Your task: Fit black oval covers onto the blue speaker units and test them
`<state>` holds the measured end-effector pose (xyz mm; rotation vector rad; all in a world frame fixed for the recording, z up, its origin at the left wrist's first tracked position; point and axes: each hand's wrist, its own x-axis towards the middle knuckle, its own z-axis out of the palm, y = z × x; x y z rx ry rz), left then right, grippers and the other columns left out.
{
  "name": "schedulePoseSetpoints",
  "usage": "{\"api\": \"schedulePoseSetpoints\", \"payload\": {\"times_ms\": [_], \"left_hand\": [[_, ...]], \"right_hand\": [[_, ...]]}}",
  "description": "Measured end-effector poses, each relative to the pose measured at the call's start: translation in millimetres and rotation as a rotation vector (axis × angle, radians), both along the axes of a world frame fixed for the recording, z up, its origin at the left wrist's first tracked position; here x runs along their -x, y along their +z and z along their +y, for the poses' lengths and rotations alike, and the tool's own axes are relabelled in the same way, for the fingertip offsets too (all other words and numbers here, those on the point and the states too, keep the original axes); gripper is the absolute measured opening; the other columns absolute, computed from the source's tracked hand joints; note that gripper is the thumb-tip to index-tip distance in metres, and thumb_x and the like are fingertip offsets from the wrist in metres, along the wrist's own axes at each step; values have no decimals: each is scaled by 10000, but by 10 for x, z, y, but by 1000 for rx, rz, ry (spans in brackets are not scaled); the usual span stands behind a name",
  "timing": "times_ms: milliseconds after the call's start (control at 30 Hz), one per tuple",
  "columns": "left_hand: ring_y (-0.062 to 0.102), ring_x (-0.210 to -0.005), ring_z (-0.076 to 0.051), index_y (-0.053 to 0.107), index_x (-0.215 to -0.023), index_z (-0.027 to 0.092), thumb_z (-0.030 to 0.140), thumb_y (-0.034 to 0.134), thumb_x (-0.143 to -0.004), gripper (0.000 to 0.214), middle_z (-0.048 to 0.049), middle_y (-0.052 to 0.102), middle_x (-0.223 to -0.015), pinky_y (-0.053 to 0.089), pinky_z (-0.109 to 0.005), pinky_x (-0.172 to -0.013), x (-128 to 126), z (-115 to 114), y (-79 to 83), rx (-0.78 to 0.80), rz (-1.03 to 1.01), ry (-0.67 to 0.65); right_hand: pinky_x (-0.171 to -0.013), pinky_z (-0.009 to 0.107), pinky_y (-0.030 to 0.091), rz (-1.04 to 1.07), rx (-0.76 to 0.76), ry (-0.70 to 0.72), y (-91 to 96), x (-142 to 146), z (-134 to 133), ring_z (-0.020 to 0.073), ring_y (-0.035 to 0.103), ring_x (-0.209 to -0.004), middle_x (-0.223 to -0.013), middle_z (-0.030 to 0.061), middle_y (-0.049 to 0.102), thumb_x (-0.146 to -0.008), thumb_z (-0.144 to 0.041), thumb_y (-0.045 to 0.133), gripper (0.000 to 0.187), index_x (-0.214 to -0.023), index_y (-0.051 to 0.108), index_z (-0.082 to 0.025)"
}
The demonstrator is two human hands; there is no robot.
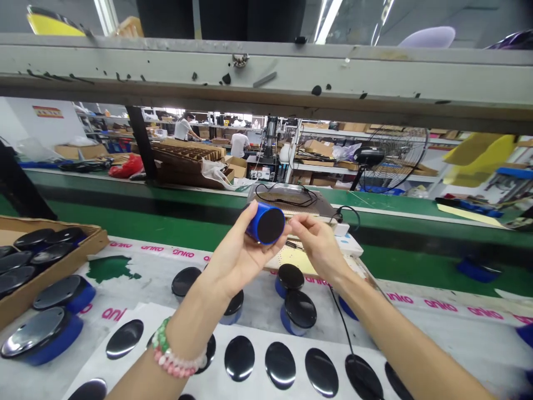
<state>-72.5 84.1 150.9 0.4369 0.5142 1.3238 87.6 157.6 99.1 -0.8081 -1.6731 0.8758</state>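
My left hand [235,258] is wrapped round a blue cylinder with a black round face [270,225], held up above the bench with that face turned towards me. Close to the cylinder's right edge, my right hand [318,241] has its thumb and fingertips pinched together. What they hold, if anything, is too small to make out. Below my hands stand blue round pieces with glossy black tops [300,311]. In front of them, several glossy black discs [239,358] lie in a row on a white sheet [258,333].
On the left, a cardboard box [94,239] holds several black-topped pieces. Behind my hands sit a device with cables [291,197] and a perforated yellowish board [293,258]. A thin black cable [341,319] runs down the bench. Overhead spans a shelf beam [266,78]; a fan [391,161] stands beyond.
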Motion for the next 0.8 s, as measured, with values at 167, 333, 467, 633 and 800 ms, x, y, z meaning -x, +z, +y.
{"api": "schedulePoseSetpoints", "payload": {"times_ms": [167,333,467,633,800], "left_hand": [[697,-829,-185,645,-842,131,425,623,-848,295,-65,708,-855,573,-276,-751,-57,-134,71,7,-79,-52],[681,-788,-146,658,-860,127,378,627,-858,253,-63,710,-881,571,-262,-771,-108,-226,83,-43,-123,-55],[683,-763,-143,671,-852,132,385,626,-858,257,-44,719,-848,578,-272,-755,-119,-245,81,-80,-126,-47],[691,-754,-153,681,-893,149,415,606,-866,278,-39,724,-839,573,-266,-737,-154,-336,92,-105,-116,-101],[687,-766,-153,674,-842,150,431,478,-929,353,-45,698,-809,565,-276,-751,-40,-398,211,-186,18,-31]], "right_hand": [[-721,283,486,146,-164,7,335,97,-460,143,582,-727,-761,-21,594,-887,-428,573,198,-843,559,-236],[-724,278,430,37,-288,-66,436,107,-673,146,500,-734,-777,-9,531,-840,-297,657,86,-781,634,-239],[-750,260,468,151,-183,-73,485,120,-676,139,546,-809,-887,-20,550,-805,-344,703,276,-1049,581,-304],[-866,325,525,128,-86,108,497,112,-674,202,628,-1030,-1153,29,657,-801,-484,674,398,-1144,619,-289],[-969,416,485,51,-194,-5,492,245,-672,240,629,-1080,-1175,11,680,-870,-458,598,311,-1144,669,-330]]}}
